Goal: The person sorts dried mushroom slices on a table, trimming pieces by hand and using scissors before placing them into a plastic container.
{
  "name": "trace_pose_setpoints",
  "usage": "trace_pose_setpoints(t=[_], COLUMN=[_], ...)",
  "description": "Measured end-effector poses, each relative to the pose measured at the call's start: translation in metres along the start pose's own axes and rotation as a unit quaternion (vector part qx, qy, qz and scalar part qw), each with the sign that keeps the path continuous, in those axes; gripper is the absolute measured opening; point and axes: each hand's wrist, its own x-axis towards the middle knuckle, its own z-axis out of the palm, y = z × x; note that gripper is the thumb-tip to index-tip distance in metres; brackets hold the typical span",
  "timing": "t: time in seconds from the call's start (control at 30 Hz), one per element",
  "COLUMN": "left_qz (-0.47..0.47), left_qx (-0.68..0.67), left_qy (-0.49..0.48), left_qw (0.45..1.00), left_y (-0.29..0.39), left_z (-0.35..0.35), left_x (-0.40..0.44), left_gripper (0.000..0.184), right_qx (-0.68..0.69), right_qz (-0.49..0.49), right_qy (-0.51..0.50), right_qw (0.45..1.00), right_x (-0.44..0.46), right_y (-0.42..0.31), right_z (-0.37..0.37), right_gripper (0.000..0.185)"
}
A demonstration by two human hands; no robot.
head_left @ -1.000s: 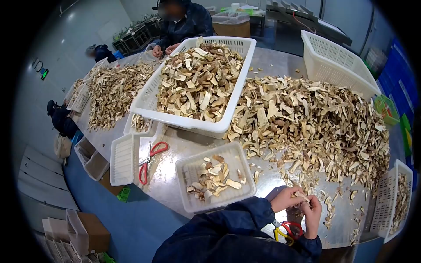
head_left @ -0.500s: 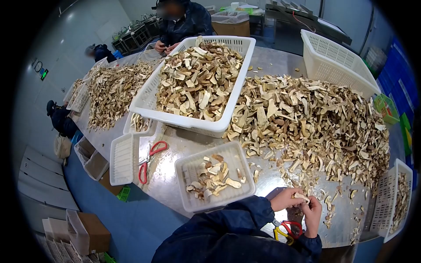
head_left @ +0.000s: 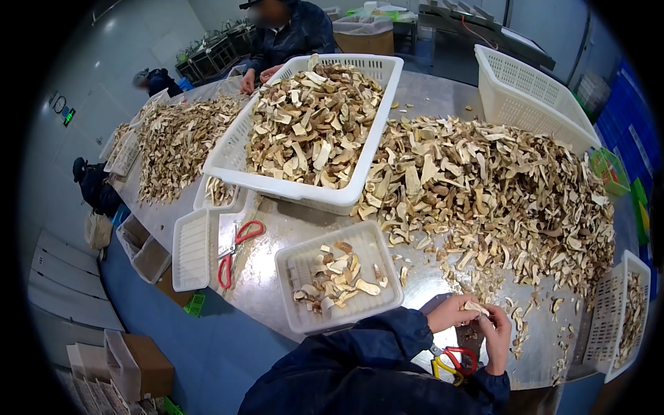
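Note:
Near the table's front edge, my left hand (head_left: 448,312) pinches a pale dried mushroom slice (head_left: 475,307). My right hand (head_left: 496,339) meets it from the other side, its fingertips closed on the same slice. Just below my hands lie scissors (head_left: 456,362) with red and yellow handles. To the left stands a clear plastic tray (head_left: 289,266) holding some mushroom slices. A large heap of dried mushroom slices (head_left: 484,187) spreads beyond my hands, with small scraps scattered beside my right hand.
A white basket (head_left: 277,181) piled with slices stands mid-table. Red-handled scissors (head_left: 232,254) lie left of the tray, beside a ribbed tray (head_left: 191,250). White crates (head_left: 532,97) (head_left: 600,346) stand at the right. A co-worker (head_left: 294,34) sits across the table.
My hands stay together at the mushroom slice, with my right hand and fingers shifted slightly. Across the table, the co-worker's hands have moved apart.

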Motion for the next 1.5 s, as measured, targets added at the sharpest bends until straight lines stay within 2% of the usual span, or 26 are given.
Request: trace_pose_setpoints(t=[0.07,0.17,0.27,0.37,0.47,0.57,0.87,1.07,1.17,1.27,1.37,1.5], left_qz=[-0.001,0.008,0.023,0.045,-0.003,0.056,0.025,-0.023,-0.024,0.0,0.039,0.049], left_qx=[0.002,0.026,0.04,0.029,0.038,0.066,0.063,0.013,-0.007,-0.02,0.008,0.041], left_qy=[-0.015,-0.014,-0.003,0.006,0.019,0.043,0.036,0.031,0.034,0.051,0.044,0.039], left_qw=[1.0,1.0,0.999,0.999,0.999,0.995,0.997,0.999,0.999,0.998,0.998,0.997], left_y=[-0.002,-0.003,-0.001,-0.005,0.004,-0.008,0.006,0.01,0.014,-0.001,0.004,0.01], left_z=[-0.001,-0.001,0.0,0.001,0.001,0.0,0.002,0.001,-0.002,-0.001,0.001,0.0], left_x=[0.0,0.001,0.001,0.002,-0.001,0.003,-0.003,-0.003,-0.004,0.001,-0.001,-0.003], left_gripper=[0.015,0.013,0.012,0.012,0.012,0.013,0.013,0.013,0.012,0.012,0.013,0.013], right_qx=[0.053,0.058,0.067,0.073,0.089,0.098,0.037,0.057,-0.135,-0.139,-0.007,0.078], right_qz=[0.036,0.08,0.064,0.09,0.115,0.106,0.062,0.075,0.002,-0.052,0.03,0.088], right_qy=[0.014,-0.016,-0.016,-0.03,-0.044,-0.044,-0.005,-0.003,0.032,0.034,0.007,-0.02], right_qw=[0.998,0.995,0.996,0.993,0.988,0.988,0.997,0.996,0.99,0.988,0.999,0.993], right_x=[-0.001,0.0,0.0,0.0,-0.001,0.0,-0.002,-0.002,0.001,0.001,-0.003,-0.004], right_y=[-0.025,-0.024,-0.017,-0.016,-0.017,-0.014,-0.01,-0.012,0.004,-0.019,-0.011,-0.01], right_z=[0.009,0.004,0.004,0.003,0.004,0.006,0.013,0.008,-0.002,0.008,0.015,0.013], right_gripper=[0.01,0.007,0.007,0.009,0.009,0.007,0.005,0.005,0.006,0.006,0.005,0.004])
